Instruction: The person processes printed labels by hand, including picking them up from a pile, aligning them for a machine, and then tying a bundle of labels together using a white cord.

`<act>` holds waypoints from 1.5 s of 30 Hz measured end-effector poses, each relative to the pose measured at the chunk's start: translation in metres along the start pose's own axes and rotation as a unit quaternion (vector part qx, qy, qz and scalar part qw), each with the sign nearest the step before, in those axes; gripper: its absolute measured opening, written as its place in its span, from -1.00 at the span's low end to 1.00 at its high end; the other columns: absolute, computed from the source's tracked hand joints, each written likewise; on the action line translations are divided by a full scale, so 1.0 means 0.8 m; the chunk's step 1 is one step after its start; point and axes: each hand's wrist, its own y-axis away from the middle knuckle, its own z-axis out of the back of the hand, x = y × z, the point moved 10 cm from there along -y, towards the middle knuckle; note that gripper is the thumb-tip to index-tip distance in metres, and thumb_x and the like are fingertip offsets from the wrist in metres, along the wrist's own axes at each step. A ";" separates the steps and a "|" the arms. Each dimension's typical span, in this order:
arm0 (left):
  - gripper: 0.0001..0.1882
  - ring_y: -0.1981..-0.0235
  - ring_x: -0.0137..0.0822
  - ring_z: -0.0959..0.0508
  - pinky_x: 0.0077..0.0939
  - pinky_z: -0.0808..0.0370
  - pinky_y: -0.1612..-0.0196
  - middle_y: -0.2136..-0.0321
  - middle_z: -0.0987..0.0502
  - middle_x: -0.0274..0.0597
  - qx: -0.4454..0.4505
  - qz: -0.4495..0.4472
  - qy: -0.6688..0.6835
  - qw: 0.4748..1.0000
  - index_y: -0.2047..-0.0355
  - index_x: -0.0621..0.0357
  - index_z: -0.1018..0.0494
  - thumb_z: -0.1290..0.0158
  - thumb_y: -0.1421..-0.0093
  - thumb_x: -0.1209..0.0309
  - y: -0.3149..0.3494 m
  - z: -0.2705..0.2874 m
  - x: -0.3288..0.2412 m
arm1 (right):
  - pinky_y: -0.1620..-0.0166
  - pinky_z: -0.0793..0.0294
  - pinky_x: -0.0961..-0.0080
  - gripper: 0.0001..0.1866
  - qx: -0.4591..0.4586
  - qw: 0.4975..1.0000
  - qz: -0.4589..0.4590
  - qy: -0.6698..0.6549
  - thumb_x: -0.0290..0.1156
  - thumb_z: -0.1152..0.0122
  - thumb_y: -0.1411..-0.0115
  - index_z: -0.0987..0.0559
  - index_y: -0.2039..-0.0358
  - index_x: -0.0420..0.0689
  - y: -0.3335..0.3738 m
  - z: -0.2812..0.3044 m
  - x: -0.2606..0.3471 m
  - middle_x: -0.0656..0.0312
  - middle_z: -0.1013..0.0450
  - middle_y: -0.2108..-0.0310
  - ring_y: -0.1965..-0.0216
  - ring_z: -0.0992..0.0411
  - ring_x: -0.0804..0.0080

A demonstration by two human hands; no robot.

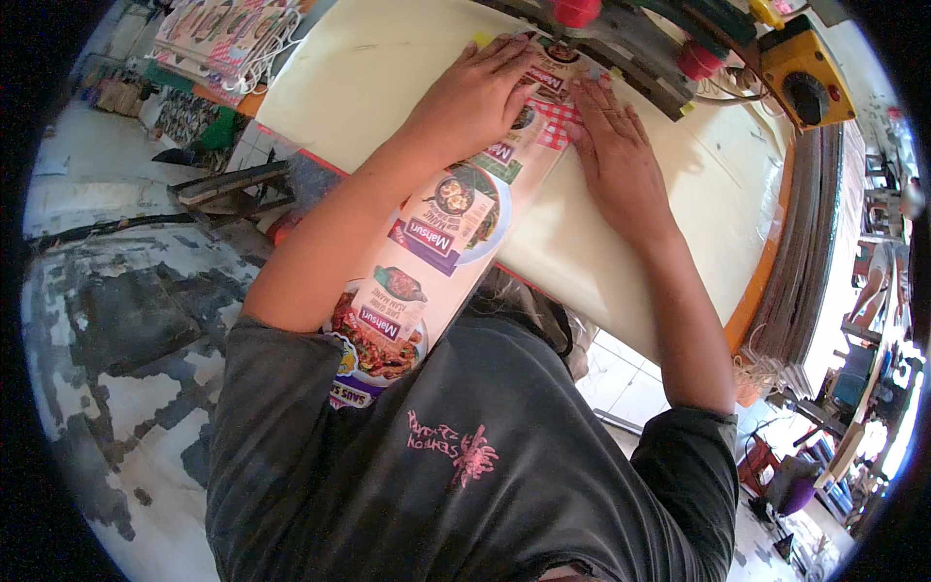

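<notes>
A long printed paper strip (475, 218) with food pictures and a red checked patch slants across the cream tabletop (349, 82). Its near end hangs past the table edge against my dark shirt. My left hand (475, 97) lies on the far part of the strip, fingers stretched toward a dark metal bar (635, 82). On the strip's right edge my right hand (616, 141) rests flat with its fingers extended, partly on the tabletop. The strip's far end reaches the bar; whether it passes under is hard to see.
Above the bar are a red knob (700, 60) and a yellow control box (810, 78) with a black dial. A tall stack of flat sheets (800, 252) stands along the right side. Printed bags with white cord handles (228, 44) are piled at the far left.
</notes>
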 end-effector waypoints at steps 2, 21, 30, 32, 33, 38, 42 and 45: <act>-0.57 -0.24 0.06 -0.39 -0.04 -0.31 -0.31 -0.25 -0.40 0.00 0.014 0.007 0.009 1.000 -0.20 0.16 -0.40 0.00 -0.35 0.34 0.000 -0.004 0.003 | -0.35 -0.20 -0.02 -0.49 -0.028 0.998 0.025 0.049 -0.29 0.03 -0.41 -0.31 -0.30 -0.23 0.001 0.004 0.006 -0.04 -0.28 -0.31 -0.38 -0.18 0.00; -0.58 -0.22 0.05 -0.41 -0.03 -0.32 -0.30 -0.21 -0.43 0.05 -0.005 -0.001 -0.001 1.000 -0.15 0.26 -0.42 0.01 -0.35 0.32 0.000 0.004 0.001 | -0.43 -0.04 0.04 -0.49 -0.018 1.000 0.007 0.007 -0.22 0.08 -0.46 -0.32 -0.33 -0.18 0.000 0.000 -0.001 0.01 -0.20 -0.38 -0.45 -0.05 0.03; -0.66 -0.14 -0.06 -0.52 -0.16 -0.42 -0.26 -0.07 -0.55 0.02 0.002 -0.005 0.009 1.000 -0.03 0.25 -0.54 -0.08 -0.30 0.38 0.002 0.025 -0.012 | -0.15 -0.51 0.20 -0.76 -0.047 0.986 0.069 -0.141 -0.43 -0.22 -0.25 -0.64 0.09 -0.19 0.004 0.025 0.029 -0.01 -0.56 0.00 -0.07 -0.51 0.04; -0.70 -0.09 -0.09 -0.56 -0.20 -0.47 -0.22 0.00 -0.60 0.00 0.009 -0.025 -0.015 1.000 0.03 0.25 -0.58 -0.11 -0.28 0.39 0.007 0.025 -0.019 | -0.08 -0.56 0.28 -0.77 -0.042 0.981 0.111 -0.153 -0.45 -0.26 -0.22 -0.66 0.11 -0.16 0.005 0.024 0.043 0.03 -0.58 0.04 -0.04 -0.54 0.09; -0.73 -0.05 -0.10 -0.59 -0.23 -0.51 -0.17 0.05 -0.63 -0.02 -0.004 -0.017 0.006 1.000 0.08 0.25 -0.60 -0.13 -0.25 0.41 0.009 0.027 -0.018 | -0.08 -0.56 0.28 -0.77 -0.041 0.981 0.111 -0.153 -0.45 -0.26 -0.22 -0.66 0.11 -0.16 0.006 0.023 0.044 0.03 -0.58 0.04 -0.04 -0.54 0.09; -0.78 0.02 -0.14 -0.64 -0.29 -0.61 -0.04 0.12 -0.66 -0.06 -0.016 -0.035 0.019 0.999 0.16 0.24 -0.64 -0.18 -0.20 0.43 0.008 0.032 -0.026 | -0.13 -0.53 0.27 -0.76 -0.034 0.982 0.106 -0.152 -0.42 -0.28 -0.21 -0.68 0.11 -0.17 0.006 0.021 0.042 0.05 -0.60 0.05 -0.07 -0.53 0.14; -0.79 0.03 -0.13 -0.65 -0.28 -0.60 -0.04 0.14 -0.67 -0.06 -0.014 -0.028 0.028 0.999 0.18 0.23 -0.64 -0.19 -0.20 0.43 0.009 0.033 -0.023 | -0.14 -0.53 0.26 -0.77 -0.034 0.981 0.108 -0.158 -0.43 -0.28 -0.21 -0.68 0.13 -0.19 0.006 0.022 0.045 0.02 -0.59 0.04 -0.07 -0.53 0.12; -0.79 0.04 -0.13 -0.65 -0.29 -0.60 -0.04 0.15 -0.67 -0.05 -0.013 -0.027 0.022 0.999 0.18 0.23 -0.64 -0.19 -0.19 0.43 0.008 0.032 -0.023 | -0.12 -0.54 0.26 -0.77 -0.049 0.979 0.116 -0.161 -0.44 -0.27 -0.21 -0.67 0.13 -0.20 0.006 0.026 0.046 0.01 -0.59 0.05 -0.06 -0.54 0.11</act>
